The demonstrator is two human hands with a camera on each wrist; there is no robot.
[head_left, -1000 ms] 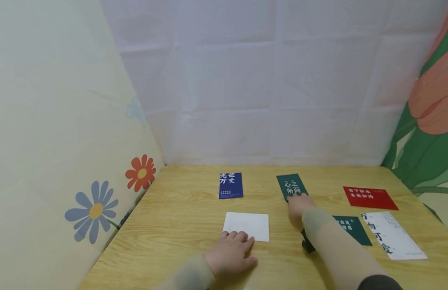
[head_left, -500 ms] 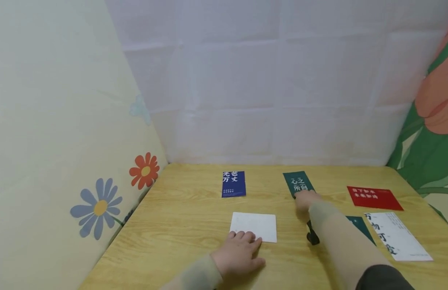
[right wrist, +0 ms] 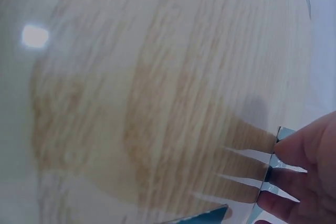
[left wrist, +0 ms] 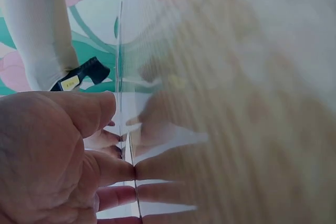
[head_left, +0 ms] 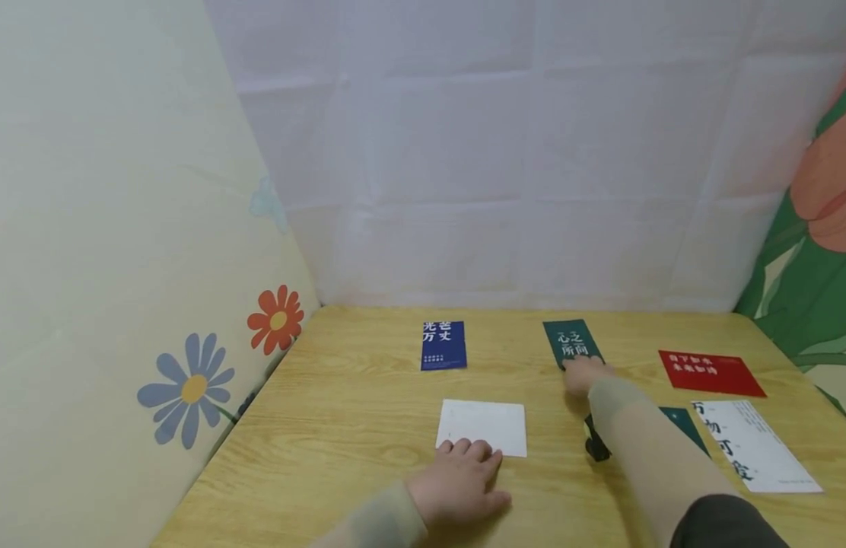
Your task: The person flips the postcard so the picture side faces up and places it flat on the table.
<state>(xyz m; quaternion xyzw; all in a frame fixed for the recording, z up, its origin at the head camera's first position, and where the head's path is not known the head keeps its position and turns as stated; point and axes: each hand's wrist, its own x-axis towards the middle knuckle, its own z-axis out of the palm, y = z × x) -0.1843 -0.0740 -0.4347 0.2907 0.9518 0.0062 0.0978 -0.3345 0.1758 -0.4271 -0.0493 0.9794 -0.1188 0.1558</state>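
My left hand (head_left: 457,479) rests with its fingertips on the near edge of a blank white card (head_left: 488,426), which lies flat at the middle of the table. In the left wrist view the fingers (left wrist: 113,167) reach out straight to that card's edge. Farther off, my right hand (head_left: 584,374) touches the near end of a dark green card (head_left: 570,335) printed with white characters. Fingertips (right wrist: 278,205) lie along this card's edge in the right wrist view. The card sits slightly turned on the wood.
A blue card (head_left: 444,346) lies at the back left. To the right are a red card (head_left: 713,373) and a white card with black characters (head_left: 758,449). My right forearm partly hides another green card (head_left: 686,426). A white cloth backdrop (head_left: 430,152) stands behind the table.
The green card has slid a little to the right, farther from the blue card, with my right hand at its near end. The head view has shifted slightly; my left hand stays on the white card.
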